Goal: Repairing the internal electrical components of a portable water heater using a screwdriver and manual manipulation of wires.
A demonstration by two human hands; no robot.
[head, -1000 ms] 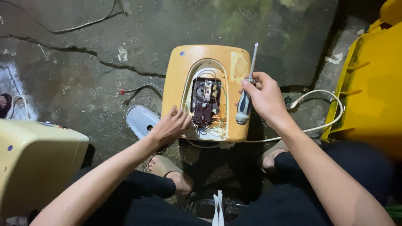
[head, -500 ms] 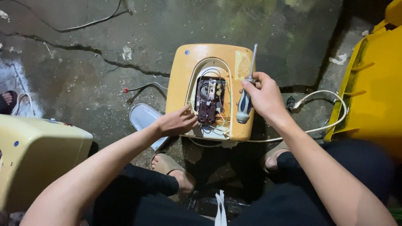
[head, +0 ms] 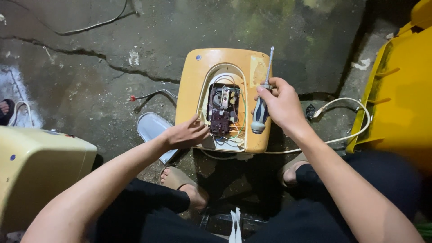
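Your left hand (head: 186, 134) stretched forward, palm down, fingers loosely curled and reaching inward, forearm bare, your right hand (head: 281, 104) raised slightly, fist closed in a grip, thumb on top, both arms extended over bent knees

Opened appliance casing (head: 194, 81) on the floor (head: 81, 90), centre, in front of the squatting person.
Circuit board (head: 222, 109) sits in its opening. Left hand (head: 185, 134) on casing's near-left edge; right hand (head: 282, 104) over its right side, holding screwdriver (head: 261, 108). Lid (head: 153, 130) just left, another casing (head: 36, 171) far left, bin (head: 400, 94) right, cord (head: 346, 117) between.
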